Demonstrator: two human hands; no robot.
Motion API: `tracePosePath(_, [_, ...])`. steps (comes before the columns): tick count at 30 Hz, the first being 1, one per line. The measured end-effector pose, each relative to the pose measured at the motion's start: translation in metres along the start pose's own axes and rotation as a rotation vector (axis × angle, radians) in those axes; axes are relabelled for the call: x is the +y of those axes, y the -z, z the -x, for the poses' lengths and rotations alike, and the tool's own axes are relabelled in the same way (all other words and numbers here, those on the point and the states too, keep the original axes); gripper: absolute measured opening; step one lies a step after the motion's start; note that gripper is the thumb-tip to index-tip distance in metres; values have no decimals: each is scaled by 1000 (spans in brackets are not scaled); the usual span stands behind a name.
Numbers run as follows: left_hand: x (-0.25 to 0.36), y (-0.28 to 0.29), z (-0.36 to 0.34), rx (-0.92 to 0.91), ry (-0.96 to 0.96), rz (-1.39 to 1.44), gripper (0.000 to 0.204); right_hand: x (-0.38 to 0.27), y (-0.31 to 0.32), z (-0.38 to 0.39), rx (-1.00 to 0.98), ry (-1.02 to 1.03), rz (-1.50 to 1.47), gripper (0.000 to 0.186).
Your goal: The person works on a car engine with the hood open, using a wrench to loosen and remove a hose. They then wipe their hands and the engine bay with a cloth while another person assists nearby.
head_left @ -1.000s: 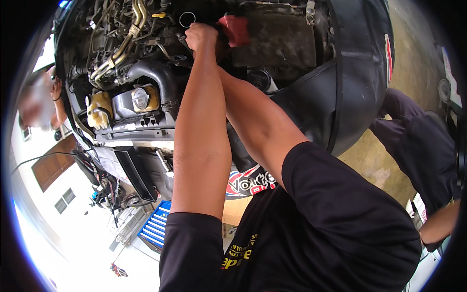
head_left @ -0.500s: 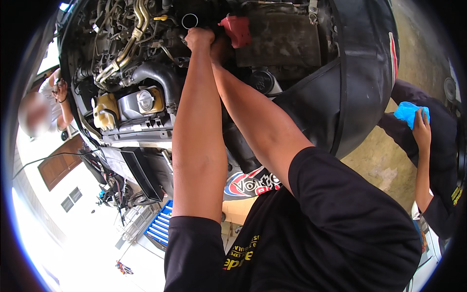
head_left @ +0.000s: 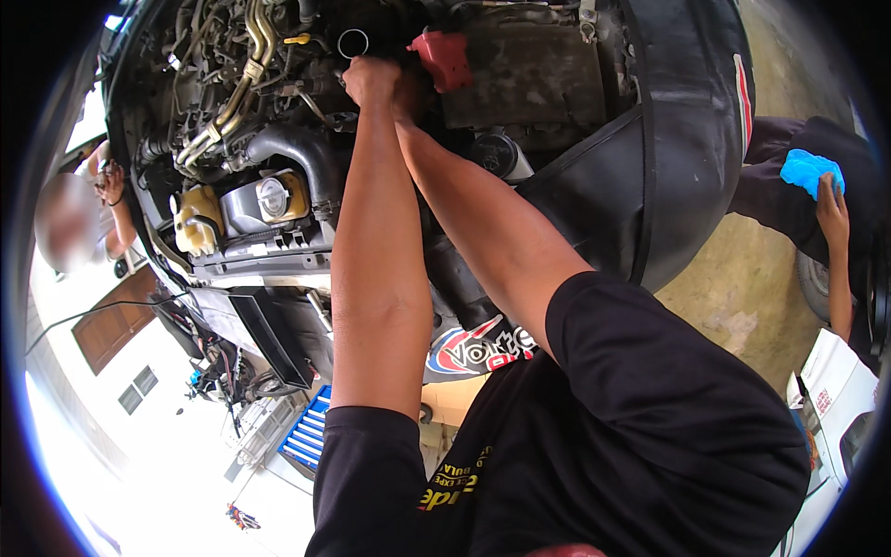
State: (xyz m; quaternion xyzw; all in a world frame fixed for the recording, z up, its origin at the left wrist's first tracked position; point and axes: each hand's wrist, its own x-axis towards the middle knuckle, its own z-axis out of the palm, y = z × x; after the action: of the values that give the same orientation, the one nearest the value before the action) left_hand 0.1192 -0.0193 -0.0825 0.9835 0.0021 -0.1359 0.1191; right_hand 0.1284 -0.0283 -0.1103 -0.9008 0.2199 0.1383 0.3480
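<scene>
Both hands reached deep into the open engine bay [head_left: 278, 139]; the left hand [head_left: 369, 79] was curled into a fist just below a short round pipe end [head_left: 354, 42], and the right hand [head_left: 406, 91] lay pressed against it, mostly hidden behind the left, so whether either hand gripped anything could not be told; the pipe end was dark with a pale metal rim, its open mouth facing up toward the camera and its long axis running down into the engine. Just right of the hands sat a red cap [head_left: 442, 58] on the dark battery [head_left: 534, 79]; a yellowish fluid tank [head_left: 198, 220] stood well to the left; a black fender cover [head_left: 668, 158] draped the car's side; at the far right another person's hand [head_left: 832, 212] held a blue cloth [head_left: 807, 171].
</scene>
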Motion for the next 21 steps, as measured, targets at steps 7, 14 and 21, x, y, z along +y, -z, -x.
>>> tracePosePath(7, [-10,-3,-6,-19,5,13,45,9,-31,19,343,-86,-562,31])
tracePosePath(14, [-60,11,-40,-293,-93,263,40,8,-18,88,854,-302,-927,25])
tracePosePath(21, [-49,101,-9,-448,-388,126,30,25,-31,74,819,-224,-880,22])
